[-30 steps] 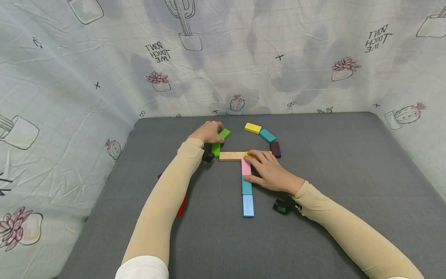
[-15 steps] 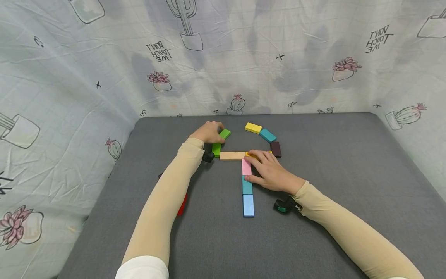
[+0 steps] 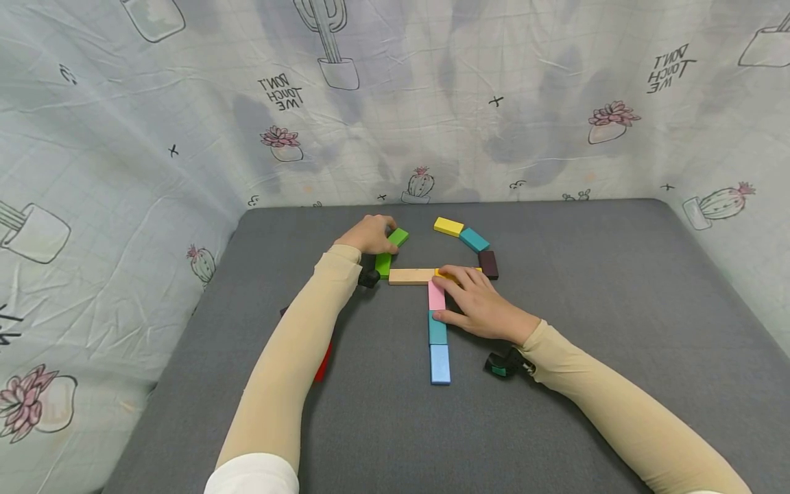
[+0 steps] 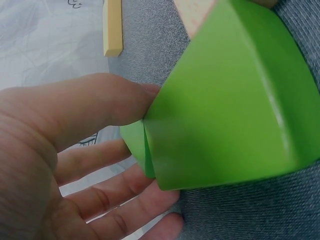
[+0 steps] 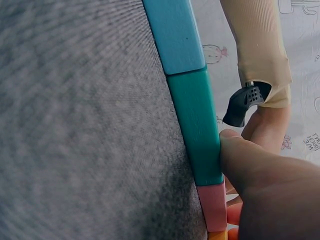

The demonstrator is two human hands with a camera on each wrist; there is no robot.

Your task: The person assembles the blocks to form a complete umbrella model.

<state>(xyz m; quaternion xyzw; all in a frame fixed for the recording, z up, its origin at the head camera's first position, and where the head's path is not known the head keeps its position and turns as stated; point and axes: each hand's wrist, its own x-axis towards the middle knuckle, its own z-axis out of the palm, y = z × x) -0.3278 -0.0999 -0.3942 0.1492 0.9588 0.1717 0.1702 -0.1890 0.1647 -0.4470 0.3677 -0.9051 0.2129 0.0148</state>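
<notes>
My left hand [image 3: 369, 234] pinches the upper green block [image 3: 398, 237] between thumb and fingers; its end meets the lower green block [image 3: 383, 265]. In the left wrist view the lower green block [image 4: 225, 105] looms large, with my left hand [image 4: 95, 150] behind it. My right hand [image 3: 484, 305] rests with relaxed fingers over the yellow block beside a beige block [image 3: 411, 276], partly covering it. The right thumb touches the side of the teal block [image 5: 197, 127], between the pink block [image 5: 213, 206] and the light blue block [image 5: 176, 37].
Beyond my right hand, a yellow block [image 3: 448, 226], a blue block [image 3: 474, 239] and a dark block [image 3: 488, 265] form an arc on the grey table [image 3: 382, 439]. A red block [image 3: 322, 365] lies partly under my left forearm. Patterned cloth [image 3: 395, 137] hangs behind.
</notes>
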